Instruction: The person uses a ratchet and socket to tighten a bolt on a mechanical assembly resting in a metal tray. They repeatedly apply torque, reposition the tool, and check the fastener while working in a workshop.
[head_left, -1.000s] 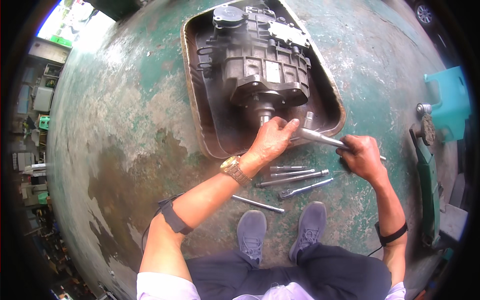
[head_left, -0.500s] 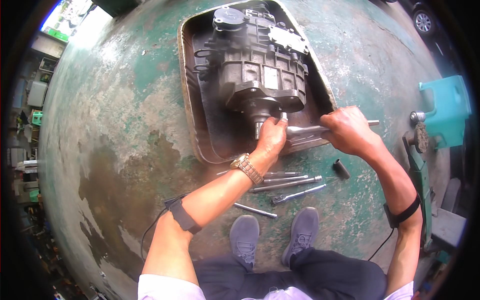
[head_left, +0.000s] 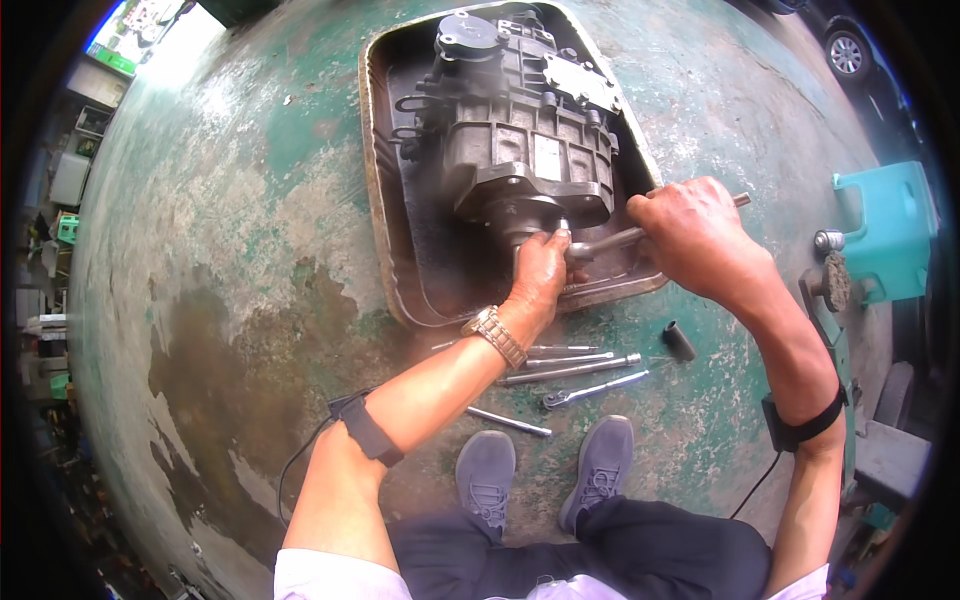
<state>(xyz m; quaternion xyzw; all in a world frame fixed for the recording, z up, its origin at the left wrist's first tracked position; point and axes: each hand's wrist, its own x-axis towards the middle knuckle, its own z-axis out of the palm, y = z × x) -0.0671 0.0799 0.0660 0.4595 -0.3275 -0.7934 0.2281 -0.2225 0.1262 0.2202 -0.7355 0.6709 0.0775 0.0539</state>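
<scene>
- One L-shaped socket wrench (head_left: 612, 240) is held at two spots: the left hand (head_left: 540, 268) is at its bent end, and the right hand (head_left: 700, 230) is on its long bar.
- The bar goes sideways. From the left fingers it runs out to the right and a bit away from the person, and its far tip pokes out past the right fist.
- Its short socket end (head_left: 564, 226) points away from the person, at the low edge of the gray metal gearbox (head_left: 530, 140). I cannot tell if they touch.
- The gearbox sits in a dirty metal tray (head_left: 445, 268) on the worn green floor (head_left: 240, 180). Its long way runs away from the person, so the bar lies across it.
- The gearbox's round neck (head_left: 518, 214) is just past the left fingers. The left hand is nearer to it; the right hand is off to the right, over the tray's side.
- The left fingers are bent around the wrench's corner, but some are hidden. The right fingers are wrapped tight around the bar.
- A ratchet (head_left: 595, 390) and thin metal bars (head_left: 580, 368) lie on the floor near the shoes (head_left: 487, 480). A dark loose socket (head_left: 679, 340) lies to the right of them.
- A pale label (head_left: 547, 157) is on the gearbox, but no words or brand can be read.
</scene>
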